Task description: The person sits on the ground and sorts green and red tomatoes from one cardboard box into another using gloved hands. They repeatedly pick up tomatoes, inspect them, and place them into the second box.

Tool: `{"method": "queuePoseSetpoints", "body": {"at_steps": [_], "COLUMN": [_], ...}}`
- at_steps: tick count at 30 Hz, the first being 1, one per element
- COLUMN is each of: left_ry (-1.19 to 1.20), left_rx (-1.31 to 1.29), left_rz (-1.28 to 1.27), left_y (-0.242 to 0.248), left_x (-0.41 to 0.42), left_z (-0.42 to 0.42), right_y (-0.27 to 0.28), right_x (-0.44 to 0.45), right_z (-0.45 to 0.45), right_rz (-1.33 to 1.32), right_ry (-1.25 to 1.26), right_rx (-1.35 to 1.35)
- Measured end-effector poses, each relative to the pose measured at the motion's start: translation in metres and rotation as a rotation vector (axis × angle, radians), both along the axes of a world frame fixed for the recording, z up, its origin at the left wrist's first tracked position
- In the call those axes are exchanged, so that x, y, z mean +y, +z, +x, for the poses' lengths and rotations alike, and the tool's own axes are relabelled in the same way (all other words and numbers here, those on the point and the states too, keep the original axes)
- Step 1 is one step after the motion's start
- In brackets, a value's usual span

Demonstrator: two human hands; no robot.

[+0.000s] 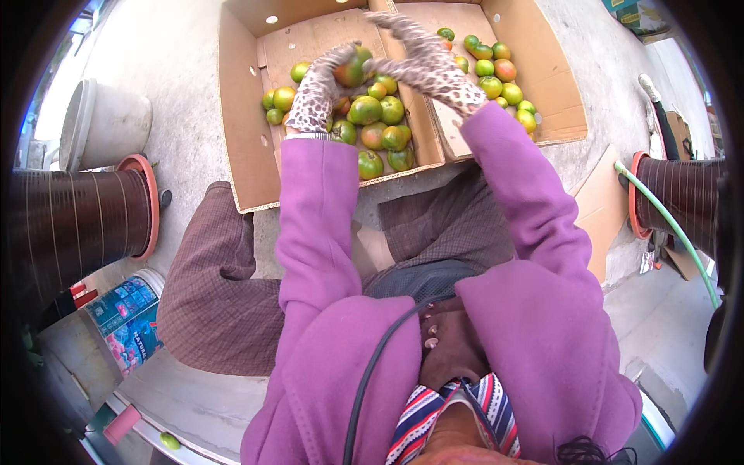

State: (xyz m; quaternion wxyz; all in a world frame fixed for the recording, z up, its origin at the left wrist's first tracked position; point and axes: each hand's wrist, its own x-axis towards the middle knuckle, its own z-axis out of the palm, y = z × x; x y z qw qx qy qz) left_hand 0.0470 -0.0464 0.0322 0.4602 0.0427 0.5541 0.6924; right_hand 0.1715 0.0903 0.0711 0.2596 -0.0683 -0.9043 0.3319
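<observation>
My left hand (321,87), in a leopard-print glove, grips a large green and orange tomato (353,67) above the left part of a cardboard box (247,116). Beneath it lie several green and reddish tomatoes (366,110). My right hand (421,61), gloved alike and blurred, is spread over the box's middle divider, its fingers apart. Its thumb is close to the held tomato; whether they touch I cannot tell. More tomatoes (490,87) lie in the right part of the box, beyond my right wrist.
A white plastic bucket (116,125) lies at the left. Large brown pots (87,212) with orange rims flank me. A green hose (674,215) hangs at the right, near a flat cardboard piece (601,215). A small green fruit (170,440) lies at the lower left.
</observation>
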Motion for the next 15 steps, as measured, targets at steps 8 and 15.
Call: {"method": "queuePoseSetpoints", "body": {"at_steps": [8, 15], "left_ry": [-1.126, -1.181], "left_rx": [1.079, 0.984], "left_rz": [-1.006, -1.048], "left_y": [-0.071, -0.094], "left_x": [0.003, 0.000], "left_z": [0.006, 0.003], "right_y": [-0.041, -0.031], "right_x": [0.073, 0.114], "right_z": [0.082, 0.113], "right_rz": [-0.278, -0.441], "right_ry": [-0.193, -0.346], "right_rx": [-0.243, -0.181]}}
